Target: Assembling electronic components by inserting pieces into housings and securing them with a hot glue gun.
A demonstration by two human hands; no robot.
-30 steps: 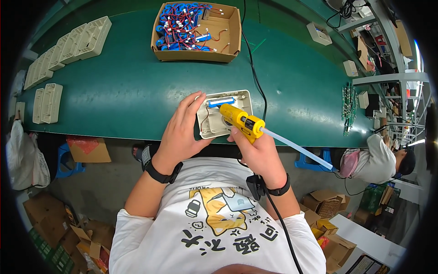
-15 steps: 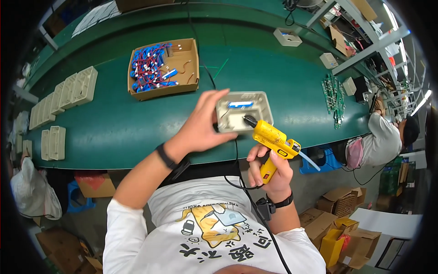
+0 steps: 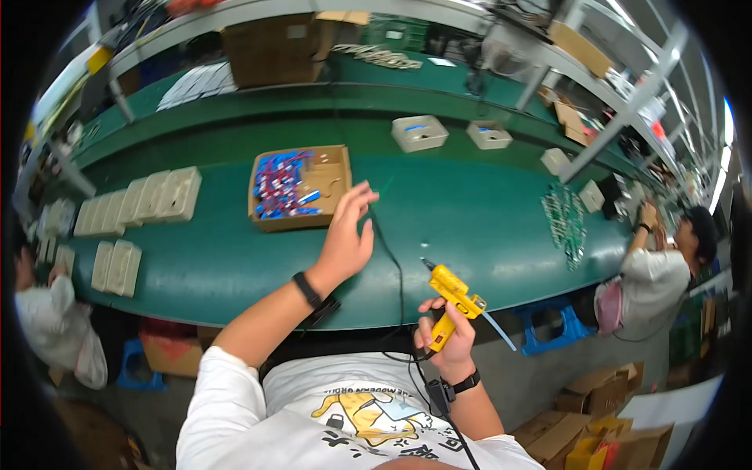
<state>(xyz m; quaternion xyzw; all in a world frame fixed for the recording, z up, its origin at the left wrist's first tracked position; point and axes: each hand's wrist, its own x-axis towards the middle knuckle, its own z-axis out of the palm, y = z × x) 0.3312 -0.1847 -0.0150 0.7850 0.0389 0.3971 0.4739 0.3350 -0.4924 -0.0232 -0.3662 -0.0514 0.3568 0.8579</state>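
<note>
Your right hand (image 3: 451, 332) has its fingers wrapped around the handle of the glue gun (image 3: 452, 291), nearer you than the carton (image 3: 335, 171) and to its right, nozzle pointing away. Your left hand (image 3: 346, 241) is empty, fingers outstretched, by the carton's near right corner. Blue batteries (image 3: 280, 185) crowd the carton's left part; two cases (image 3: 424, 142) sit beyond it, rightward.

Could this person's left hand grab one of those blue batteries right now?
Probably yes: the left hand looks empty and hovers beside the open-topped cardboard box, with nothing visible blocking the way to the blue batteries.
</note>
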